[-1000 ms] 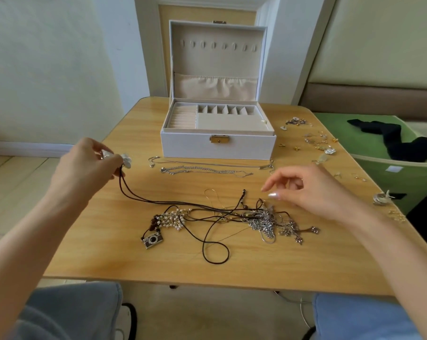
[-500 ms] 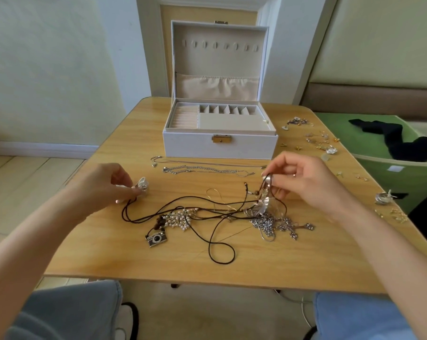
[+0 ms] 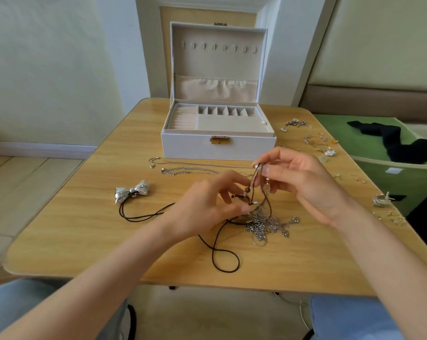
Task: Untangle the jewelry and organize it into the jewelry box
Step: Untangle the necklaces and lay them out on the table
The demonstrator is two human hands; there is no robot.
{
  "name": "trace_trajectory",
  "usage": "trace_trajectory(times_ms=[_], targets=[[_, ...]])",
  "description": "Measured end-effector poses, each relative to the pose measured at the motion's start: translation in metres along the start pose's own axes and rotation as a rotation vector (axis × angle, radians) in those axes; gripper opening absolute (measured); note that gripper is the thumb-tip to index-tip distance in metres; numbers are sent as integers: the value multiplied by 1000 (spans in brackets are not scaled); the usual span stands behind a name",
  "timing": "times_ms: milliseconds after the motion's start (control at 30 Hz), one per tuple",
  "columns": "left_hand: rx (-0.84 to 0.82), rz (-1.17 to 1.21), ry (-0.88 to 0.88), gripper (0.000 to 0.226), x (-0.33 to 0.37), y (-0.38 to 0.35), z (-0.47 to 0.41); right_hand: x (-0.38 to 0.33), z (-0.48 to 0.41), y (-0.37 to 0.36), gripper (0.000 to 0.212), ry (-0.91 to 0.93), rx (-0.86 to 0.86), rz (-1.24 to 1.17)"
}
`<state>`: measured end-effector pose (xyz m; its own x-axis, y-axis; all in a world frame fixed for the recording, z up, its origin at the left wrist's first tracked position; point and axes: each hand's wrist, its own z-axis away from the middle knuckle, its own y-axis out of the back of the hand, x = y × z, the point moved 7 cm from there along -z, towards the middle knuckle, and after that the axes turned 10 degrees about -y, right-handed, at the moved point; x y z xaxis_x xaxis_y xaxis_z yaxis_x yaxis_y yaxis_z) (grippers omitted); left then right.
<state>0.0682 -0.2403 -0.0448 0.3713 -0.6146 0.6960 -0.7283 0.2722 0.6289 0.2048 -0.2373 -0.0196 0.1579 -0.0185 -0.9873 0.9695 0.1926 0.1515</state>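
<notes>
Both hands are over the knot now. The right hand (image 3: 303, 185) is raised a little above the table (image 3: 60, 241), thumb and forefinger pinching the dark cord (image 3: 217, 251) at its highest point. From that pinch the cord drops almost straight down into the tangle of silver chains (image 3: 264, 224) lying on the wood just beneath. The left hand (image 3: 207, 207) comes in lower, fingers curled in on the same cord near a small brown bead (image 3: 246, 190); it looks like a pinch, though the exact contact is hidden behind the fingers. So the stretch that matters stands close to upright between the two grips: right hand above, left hand below and to its left. The rest of the cord runs away leftwards under the left wrist to the silver bow pendant (image 3: 131, 191), flat on the table and well apart from the tangle, and one loose loop trails toward the near edge. My read is that the cord wants drawing out to the left, along its own line toward the bow, and the left hand is the nearer one for that. The jewelry box (image 3: 217, 146) stands open beyond the hands, with two chains (image 3: 190, 171) laid out straight just in front of it — nothing boxed yet, as far as I can see.
</notes>
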Motion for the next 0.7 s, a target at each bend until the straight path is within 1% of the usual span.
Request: trace_trajectory(times_ms=[67, 133, 167, 333, 433, 533, 700], targets=[[30, -27, 4, 12, -2, 0, -4, 0, 1, -1, 18, 0, -11, 1], [91, 6, 27, 9, -7, 6, -6, -1, 1, 2, 14, 14, -6, 12], [116, 47, 36, 9, -7, 10, -6, 0, 1, 4, 13, 20, 6, 27], [187, 283, 103, 12, -12, 23, -3, 2, 2, 14, 23, -1, 48, 97], [194, 384, 166, 15, -15, 22, -1, 5, 1, 14, 26, -38, 52, 123], [196, 463, 207, 18, -16, 21, 1, 9, 0, 14, 23, -84, 67, 182], [266, 580, 263, 20, -20, 24, 3, 12, -1, 18, 21, -99, 121, 246]])
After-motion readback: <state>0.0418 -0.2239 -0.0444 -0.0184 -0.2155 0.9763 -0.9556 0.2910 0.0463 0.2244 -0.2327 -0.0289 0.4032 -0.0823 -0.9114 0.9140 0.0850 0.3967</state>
